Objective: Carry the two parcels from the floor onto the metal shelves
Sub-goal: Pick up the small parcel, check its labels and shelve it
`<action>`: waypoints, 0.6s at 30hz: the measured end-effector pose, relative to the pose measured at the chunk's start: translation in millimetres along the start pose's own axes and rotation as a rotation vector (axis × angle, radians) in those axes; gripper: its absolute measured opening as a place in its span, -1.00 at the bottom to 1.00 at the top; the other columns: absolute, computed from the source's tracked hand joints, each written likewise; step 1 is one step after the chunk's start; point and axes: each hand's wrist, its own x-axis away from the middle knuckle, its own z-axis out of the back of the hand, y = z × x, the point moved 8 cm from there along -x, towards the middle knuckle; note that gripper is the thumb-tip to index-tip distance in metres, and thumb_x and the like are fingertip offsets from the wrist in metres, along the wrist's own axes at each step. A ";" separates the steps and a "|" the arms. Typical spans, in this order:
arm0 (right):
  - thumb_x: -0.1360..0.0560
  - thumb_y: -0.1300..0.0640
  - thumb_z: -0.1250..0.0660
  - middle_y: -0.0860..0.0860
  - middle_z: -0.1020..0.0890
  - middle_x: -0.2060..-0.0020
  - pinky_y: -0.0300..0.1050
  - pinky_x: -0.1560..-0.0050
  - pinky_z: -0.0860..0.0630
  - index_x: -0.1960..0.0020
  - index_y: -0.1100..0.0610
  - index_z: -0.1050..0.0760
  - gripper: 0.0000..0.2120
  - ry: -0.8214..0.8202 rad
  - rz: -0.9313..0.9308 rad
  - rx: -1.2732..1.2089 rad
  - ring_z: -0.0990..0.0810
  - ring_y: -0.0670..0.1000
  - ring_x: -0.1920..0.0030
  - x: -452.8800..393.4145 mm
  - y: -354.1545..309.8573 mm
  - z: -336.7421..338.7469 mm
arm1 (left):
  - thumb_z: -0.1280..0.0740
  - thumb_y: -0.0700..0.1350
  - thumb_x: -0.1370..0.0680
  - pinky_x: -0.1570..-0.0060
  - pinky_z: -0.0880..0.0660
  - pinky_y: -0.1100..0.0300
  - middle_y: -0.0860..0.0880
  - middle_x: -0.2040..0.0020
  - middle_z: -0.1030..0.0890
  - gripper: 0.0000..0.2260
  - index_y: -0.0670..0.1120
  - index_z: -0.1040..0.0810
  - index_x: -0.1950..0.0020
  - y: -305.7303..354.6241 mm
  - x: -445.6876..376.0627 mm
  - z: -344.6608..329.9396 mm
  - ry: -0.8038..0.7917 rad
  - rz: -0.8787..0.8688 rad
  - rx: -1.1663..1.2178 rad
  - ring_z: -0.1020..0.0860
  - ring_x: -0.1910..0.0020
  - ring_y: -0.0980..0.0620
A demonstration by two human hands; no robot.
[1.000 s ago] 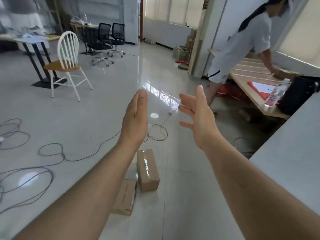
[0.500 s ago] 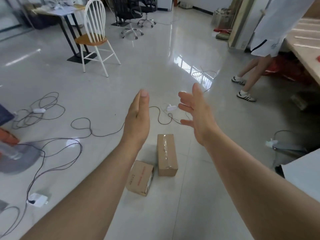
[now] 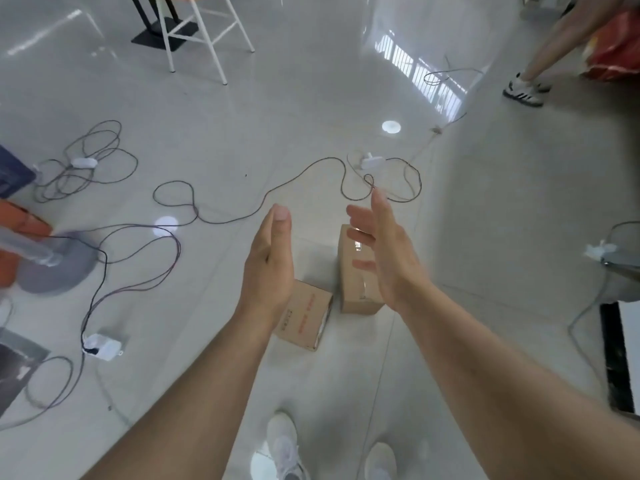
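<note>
Two brown cardboard parcels lie side by side on the pale tiled floor just ahead of my feet. The flatter parcel point(image 3: 304, 318) carries red print and sits on the left. The taller taped parcel point(image 3: 355, 285) stands to its right. My left hand point(image 3: 270, 265) hovers above the flat parcel, fingers straight and together, holding nothing. My right hand point(image 3: 384, 254) hovers over the taped parcel with fingers spread, also empty. Both palms face each other. No metal shelves appear in view.
Dark cables point(image 3: 242, 216) snake across the floor beyond the parcels, with white plugs point(image 3: 102, 346) among them. A fan base point(image 3: 55, 268) sits at the left. White chair legs point(image 3: 207, 39) stand far back. Another person's leg and shoe point(image 3: 523, 91) are at the upper right.
My view has tilted down toward the floor and closer to the parcels. Both hands stay raised and empty, now directly over the parcels; my own shoes have come into view.
</note>
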 end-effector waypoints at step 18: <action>-0.51 -0.22 -0.10 -0.17 -0.53 -0.07 -0.05 -0.17 -0.45 -0.18 -0.10 -0.43 -0.65 0.120 -0.213 -0.057 -0.50 -0.22 -0.06 -125.6 174.8 -60.4 | 0.06 0.35 -0.46 -0.42 -0.22 -0.05 0.04 -0.49 -0.29 -0.32 0.03 -0.16 -0.49 -218.2 -102.9 36.8 -0.050 0.229 -0.164 -0.28 -0.44 0.05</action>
